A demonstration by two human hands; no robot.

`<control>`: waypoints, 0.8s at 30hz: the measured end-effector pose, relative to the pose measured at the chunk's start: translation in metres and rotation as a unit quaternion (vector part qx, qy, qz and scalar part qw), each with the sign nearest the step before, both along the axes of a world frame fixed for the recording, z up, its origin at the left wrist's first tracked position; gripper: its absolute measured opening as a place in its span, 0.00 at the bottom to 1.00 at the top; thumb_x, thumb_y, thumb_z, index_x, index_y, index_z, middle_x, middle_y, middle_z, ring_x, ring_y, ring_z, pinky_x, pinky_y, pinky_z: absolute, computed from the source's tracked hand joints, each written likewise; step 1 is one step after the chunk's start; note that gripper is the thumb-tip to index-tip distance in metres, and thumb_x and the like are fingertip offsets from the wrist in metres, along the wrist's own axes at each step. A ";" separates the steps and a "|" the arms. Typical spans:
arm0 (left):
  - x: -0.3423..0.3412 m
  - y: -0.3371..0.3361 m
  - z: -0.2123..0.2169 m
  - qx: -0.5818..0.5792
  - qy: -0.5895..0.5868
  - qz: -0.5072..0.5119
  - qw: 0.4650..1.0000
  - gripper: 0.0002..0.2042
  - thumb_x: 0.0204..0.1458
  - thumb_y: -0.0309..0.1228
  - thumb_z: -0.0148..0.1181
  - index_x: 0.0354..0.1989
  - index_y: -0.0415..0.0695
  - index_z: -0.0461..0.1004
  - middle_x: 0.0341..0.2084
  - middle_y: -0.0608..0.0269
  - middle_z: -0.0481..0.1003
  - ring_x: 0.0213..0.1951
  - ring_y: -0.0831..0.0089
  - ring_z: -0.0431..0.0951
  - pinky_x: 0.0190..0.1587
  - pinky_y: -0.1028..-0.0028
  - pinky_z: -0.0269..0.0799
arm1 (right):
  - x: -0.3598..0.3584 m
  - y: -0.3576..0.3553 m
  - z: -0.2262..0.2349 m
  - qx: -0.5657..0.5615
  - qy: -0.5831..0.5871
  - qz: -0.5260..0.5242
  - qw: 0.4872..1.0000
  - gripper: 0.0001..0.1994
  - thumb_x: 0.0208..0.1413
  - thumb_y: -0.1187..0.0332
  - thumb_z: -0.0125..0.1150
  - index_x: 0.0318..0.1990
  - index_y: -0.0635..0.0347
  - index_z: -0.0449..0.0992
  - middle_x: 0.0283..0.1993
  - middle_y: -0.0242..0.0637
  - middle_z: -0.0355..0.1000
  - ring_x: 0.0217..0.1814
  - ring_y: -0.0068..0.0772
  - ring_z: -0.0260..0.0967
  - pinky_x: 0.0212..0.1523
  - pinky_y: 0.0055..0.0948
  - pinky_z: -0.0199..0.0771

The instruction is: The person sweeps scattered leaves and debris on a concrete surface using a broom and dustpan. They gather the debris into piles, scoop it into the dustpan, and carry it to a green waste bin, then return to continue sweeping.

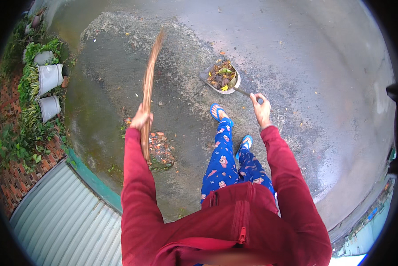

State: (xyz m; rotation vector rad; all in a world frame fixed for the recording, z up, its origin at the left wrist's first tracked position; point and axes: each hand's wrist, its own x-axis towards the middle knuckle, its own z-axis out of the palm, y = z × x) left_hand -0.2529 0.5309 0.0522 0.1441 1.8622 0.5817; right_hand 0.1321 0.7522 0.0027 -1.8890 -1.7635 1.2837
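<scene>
My left hand (pixel 141 118) is closed round a broom (pixel 151 75) made of thin brown sticks. Its loose tips point up and away from me, and its bound end reaches down past my wrist. With my right hand (pixel 261 108) I grip the thin dark handle of a metal dustpan (pixel 237 83). Dry leaves and dark debris (pixel 221 75) fill the pan, with a small yellow flower near its rim. The pan is just ahead of my feet; whether it touches the ground I cannot tell.
Wet, stained concrete (pixel 296 53) spreads around me. Broken brick and rubble (pixel 160 148) lie in a patch at my left. White pots (pixel 50 77) with green plants line the left edge, beside a brick surface (pixel 12 177). Corrugated metal sheeting (pixel 70 217) stands at the lower left.
</scene>
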 end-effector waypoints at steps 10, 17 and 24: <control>0.076 0.102 -0.072 -0.225 0.184 -0.420 0.860 0.43 0.31 0.29 0.51 0.59 0.49 0.32 0.36 0.42 0.69 0.41 0.55 0.70 0.44 0.67 0.64 | 0.031 -0.035 -0.016 -0.030 0.037 -0.160 0.986 0.11 0.44 0.62 0.58 0.23 0.62 0.71 0.19 0.29 0.64 0.23 0.18 0.57 0.27 0.20 0.60; 0.046 0.045 0.041 -0.189 0.046 -0.481 0.855 0.45 0.29 0.28 0.54 0.59 0.48 0.35 0.35 0.41 0.69 0.41 0.53 0.69 0.44 0.66 0.63 | 0.014 -0.033 -0.008 -0.016 -0.039 -0.178 0.983 0.13 0.42 0.56 0.58 0.25 0.57 0.72 0.20 0.43 0.68 0.24 0.37 0.66 0.30 0.32 0.65; 0.056 0.062 -0.011 -0.168 0.078 -0.294 0.938 0.46 0.26 0.24 0.52 0.59 0.48 0.34 0.23 0.52 0.72 0.20 0.65 0.73 0.28 0.71 0.69 | 0.011 -0.025 -0.017 0.002 -0.042 -0.173 0.984 0.14 0.42 0.54 0.57 0.25 0.57 0.72 0.22 0.47 0.68 0.28 0.45 0.68 0.30 0.34 0.65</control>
